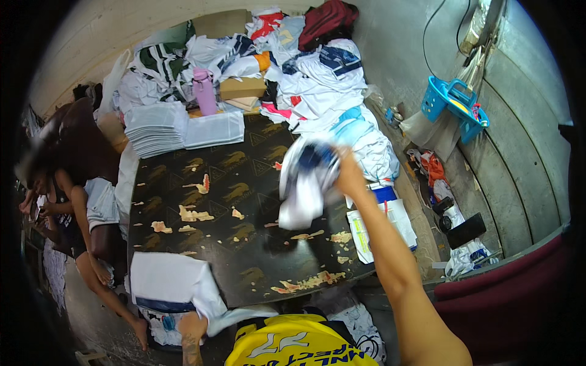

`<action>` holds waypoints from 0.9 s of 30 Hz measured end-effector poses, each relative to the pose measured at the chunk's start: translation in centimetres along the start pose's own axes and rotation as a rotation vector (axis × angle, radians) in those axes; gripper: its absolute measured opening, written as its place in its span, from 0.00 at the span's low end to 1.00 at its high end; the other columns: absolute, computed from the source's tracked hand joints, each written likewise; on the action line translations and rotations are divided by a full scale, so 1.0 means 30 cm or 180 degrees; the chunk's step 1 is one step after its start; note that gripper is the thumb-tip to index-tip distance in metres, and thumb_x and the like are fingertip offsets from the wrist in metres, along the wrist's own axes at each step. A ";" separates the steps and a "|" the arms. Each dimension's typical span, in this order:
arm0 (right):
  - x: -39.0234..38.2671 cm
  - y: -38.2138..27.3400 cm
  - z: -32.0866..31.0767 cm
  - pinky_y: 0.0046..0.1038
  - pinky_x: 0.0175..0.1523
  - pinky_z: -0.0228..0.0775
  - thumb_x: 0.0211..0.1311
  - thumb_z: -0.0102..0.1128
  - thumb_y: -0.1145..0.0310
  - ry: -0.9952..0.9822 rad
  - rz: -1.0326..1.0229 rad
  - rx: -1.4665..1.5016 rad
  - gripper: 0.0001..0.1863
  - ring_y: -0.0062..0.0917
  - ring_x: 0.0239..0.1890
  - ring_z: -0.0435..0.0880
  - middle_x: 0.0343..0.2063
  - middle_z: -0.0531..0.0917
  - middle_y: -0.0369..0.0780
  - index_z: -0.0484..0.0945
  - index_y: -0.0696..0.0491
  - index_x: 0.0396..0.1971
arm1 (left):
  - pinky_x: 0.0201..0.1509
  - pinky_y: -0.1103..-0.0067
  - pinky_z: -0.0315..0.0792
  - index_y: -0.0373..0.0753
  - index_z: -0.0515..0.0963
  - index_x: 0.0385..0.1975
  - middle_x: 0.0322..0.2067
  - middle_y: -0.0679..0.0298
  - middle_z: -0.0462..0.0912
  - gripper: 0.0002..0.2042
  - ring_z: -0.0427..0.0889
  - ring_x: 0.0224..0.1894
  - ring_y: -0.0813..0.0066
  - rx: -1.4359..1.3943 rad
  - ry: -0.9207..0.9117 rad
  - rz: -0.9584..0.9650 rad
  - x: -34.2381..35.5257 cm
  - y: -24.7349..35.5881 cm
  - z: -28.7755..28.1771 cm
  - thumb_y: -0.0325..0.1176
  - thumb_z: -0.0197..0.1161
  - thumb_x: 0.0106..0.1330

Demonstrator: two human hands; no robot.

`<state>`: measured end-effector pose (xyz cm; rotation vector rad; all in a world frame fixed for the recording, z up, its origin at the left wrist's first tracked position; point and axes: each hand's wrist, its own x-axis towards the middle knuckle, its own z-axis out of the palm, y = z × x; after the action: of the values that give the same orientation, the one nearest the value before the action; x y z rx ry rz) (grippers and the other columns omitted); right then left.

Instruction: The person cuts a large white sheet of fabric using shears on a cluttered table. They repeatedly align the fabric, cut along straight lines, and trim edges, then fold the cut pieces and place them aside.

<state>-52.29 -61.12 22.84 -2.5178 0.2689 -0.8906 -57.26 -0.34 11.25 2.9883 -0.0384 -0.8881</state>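
Note:
My right hand [350, 173] is closed on a white and navy garment [311, 168], lifted over the dark table [244, 213] and smeared by motion. My left hand [192, 325] is low at the table's near edge, against a white cloth with a navy band [168, 277] that lies flat at the near left corner. Part of that cloth drapes over the edge beside the hand. The left fingers are hardly visible, so their grip is unclear.
At the far left stand stacked folded white pieces [155, 128] and a purple bottle [204, 91]. A garment heap [323, 85] fills the back. Papers [387, 229] lie at the right edge. A blue basket [455, 104] hangs on the right. Another person [76, 207] sits at left.

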 end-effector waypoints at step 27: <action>-1.052 -0.249 -0.004 0.44 0.61 0.73 0.75 0.63 0.64 -0.0398 0.2281 -0.1152 0.18 0.45 0.58 0.84 0.57 0.85 0.53 0.82 0.57 0.58 | 0.85 0.42 0.37 0.47 0.60 0.83 0.84 0.53 0.53 0.35 0.47 0.86 0.45 -0.0738 0.1919 0.0154 0.432 -0.314 0.026 0.57 0.53 0.82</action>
<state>-76.50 -44.35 9.27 -2.4625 1.2849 -0.4132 -46.67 8.67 3.26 2.8789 0.0042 0.0368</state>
